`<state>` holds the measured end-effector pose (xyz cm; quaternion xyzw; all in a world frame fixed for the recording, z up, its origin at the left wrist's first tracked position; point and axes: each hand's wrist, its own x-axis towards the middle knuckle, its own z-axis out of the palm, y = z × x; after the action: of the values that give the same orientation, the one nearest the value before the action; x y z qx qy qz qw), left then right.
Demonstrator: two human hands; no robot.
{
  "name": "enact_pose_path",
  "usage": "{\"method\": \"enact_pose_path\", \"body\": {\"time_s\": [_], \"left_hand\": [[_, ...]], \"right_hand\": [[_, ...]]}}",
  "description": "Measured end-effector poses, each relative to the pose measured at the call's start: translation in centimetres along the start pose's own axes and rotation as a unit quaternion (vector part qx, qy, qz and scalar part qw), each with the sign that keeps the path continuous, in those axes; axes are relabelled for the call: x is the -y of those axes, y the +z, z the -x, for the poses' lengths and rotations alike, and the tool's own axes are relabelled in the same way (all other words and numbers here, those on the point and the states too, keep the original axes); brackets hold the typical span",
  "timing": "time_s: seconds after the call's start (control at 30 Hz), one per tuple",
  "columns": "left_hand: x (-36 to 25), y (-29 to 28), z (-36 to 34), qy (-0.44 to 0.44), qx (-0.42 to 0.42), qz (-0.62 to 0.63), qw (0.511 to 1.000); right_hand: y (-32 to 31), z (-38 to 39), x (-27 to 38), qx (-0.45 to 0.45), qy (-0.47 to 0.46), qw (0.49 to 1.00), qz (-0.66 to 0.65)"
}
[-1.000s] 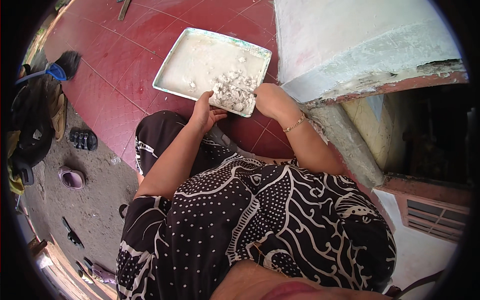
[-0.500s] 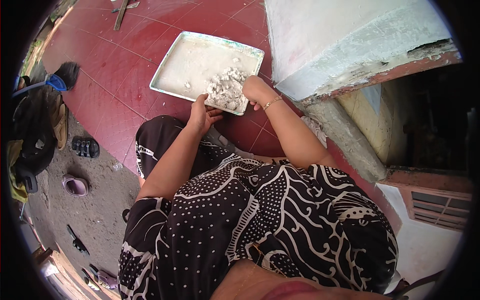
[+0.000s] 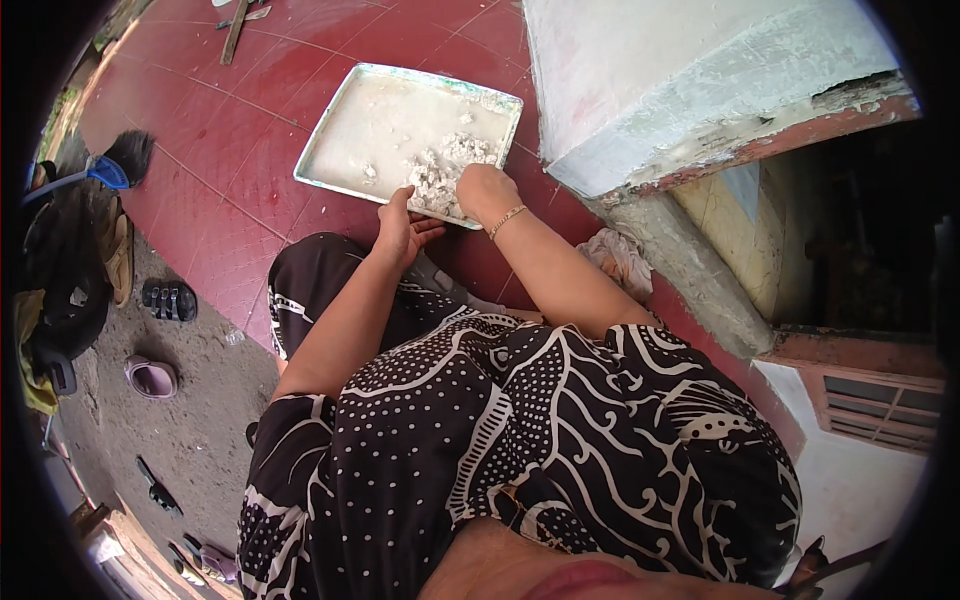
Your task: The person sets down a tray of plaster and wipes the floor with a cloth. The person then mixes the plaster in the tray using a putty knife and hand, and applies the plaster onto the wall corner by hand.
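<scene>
Left hand [image 3: 398, 236] pinches the tray [image 3: 420, 80] at its near edge; right hand [image 3: 487, 193] curls over lumps [image 3: 430, 180] inside, grip unclear

Daylight, diffuse, moderately bright. Floor [image 3: 230, 130]: pale sheen, upper left. Wall [image 3: 650, 70]: bright, upper right. Opening [image 3: 870, 230]: near-black, right. Fisheye curvature toward rim; black vignette at corners; left edge soft; centre reasonably sharp.

We see a glossy red tiled floor [image 3: 230, 140] bordering rough grey ground [image 3: 222, 370] at the left. On the right we find a pale painted wall [image 3: 680, 80] (chipped and flaking along one side), a dark opening [image 3: 870, 240] beside it and, nearer us, a pinkish slatted grille [image 3: 888, 408].
</scene>
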<state>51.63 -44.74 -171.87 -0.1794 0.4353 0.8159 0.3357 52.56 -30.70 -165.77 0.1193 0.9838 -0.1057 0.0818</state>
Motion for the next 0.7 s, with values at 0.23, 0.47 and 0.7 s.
{"method": "enact_pose_path", "body": {"time_s": [0.23, 0.47, 0.7], "left_hand": [[-0.4, -0.2, 0.2, -0.005, 0.002, 0.021, 1.000], [-0.8, 0.5, 0.0, -0.008, 0.025, 0.014, 1.000], [-0.6, 0.1, 0.3, -0.003, 0.013, 0.025, 1.000]], "right_hand": [[-3.9, -5.4, -5.8, 0.221, 0.081, 0.952, -0.197], [-3.7, -7.3, -6.0, 0.092, 0.024, 0.995, -0.025], [0.3, -1.9, -1.7, 0.098, 0.023, 0.995, -0.024]]}}
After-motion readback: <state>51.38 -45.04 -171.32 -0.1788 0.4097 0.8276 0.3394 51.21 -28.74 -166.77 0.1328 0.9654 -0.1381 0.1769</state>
